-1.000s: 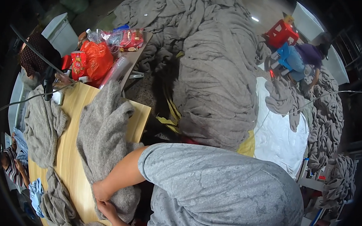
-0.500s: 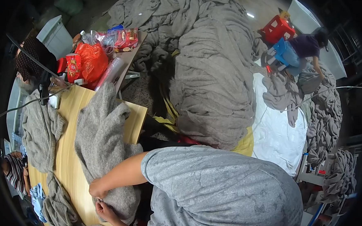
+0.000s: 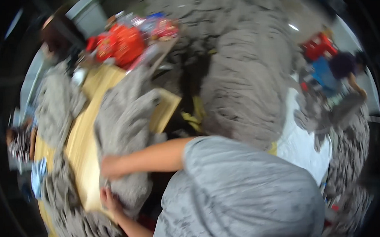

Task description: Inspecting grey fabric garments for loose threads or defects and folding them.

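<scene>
Here's the grey knit garment (image 3: 121, 126) sprawled along the right-hand edge of the desk (image 3: 86, 145), and to me it looks soft, limp and fairly light, hardly slippery or fragile, so I'd take a gathered fold of its left border rather than a loose tuft. My right hand (image 3: 113, 166) is curled over that border, my left hand (image 3: 110, 199) just below with fingers bent in, but through this blur I can't tell whether either is pinching cloth.
</scene>
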### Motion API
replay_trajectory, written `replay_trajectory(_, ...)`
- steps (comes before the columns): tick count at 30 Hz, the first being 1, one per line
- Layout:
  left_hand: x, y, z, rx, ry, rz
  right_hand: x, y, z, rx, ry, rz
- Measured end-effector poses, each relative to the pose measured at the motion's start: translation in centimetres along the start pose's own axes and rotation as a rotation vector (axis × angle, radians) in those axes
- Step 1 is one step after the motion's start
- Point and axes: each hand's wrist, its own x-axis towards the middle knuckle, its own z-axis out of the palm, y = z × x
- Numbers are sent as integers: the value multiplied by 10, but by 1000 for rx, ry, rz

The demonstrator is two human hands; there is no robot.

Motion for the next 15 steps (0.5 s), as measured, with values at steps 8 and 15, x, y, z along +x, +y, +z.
replay_trajectory(8,-16,38,19,608,201,500,-29,15,-34,338,72,156)
replay_trajectory(15,-19,85,50,647,-52,511,-28,1,-44,642,7,315)
